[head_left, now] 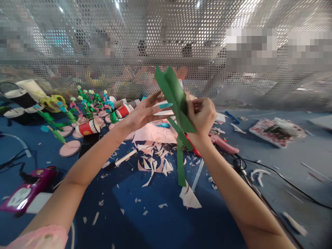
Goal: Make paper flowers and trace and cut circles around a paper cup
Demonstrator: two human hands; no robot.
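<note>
My right hand [202, 112] pinches a creased sheet of green paper [174, 90] by its lower right side and holds it up above the table. Facing it, my left hand [145, 112] has its fingers stretched apart, with the tips close to the sheet's left edge; whether they touch it I cannot tell. A small teal piece [165, 105] shows by these fingers. Below the sheet, a narrow green paper strip [181, 166] hangs or lies with its end near a white paper scrap [190, 197]. Red scissors handles [193, 145] are partly hidden behind my right wrist.
Paper flowers on round pink bases [70, 148] stand at the left, beside red-and-white paper cups [88, 128]. A purple device [31, 188] lies front left. A pink glue gun [224, 143] and a black cable [282, 176] are right. Paper scraps litter the blue table [145, 228].
</note>
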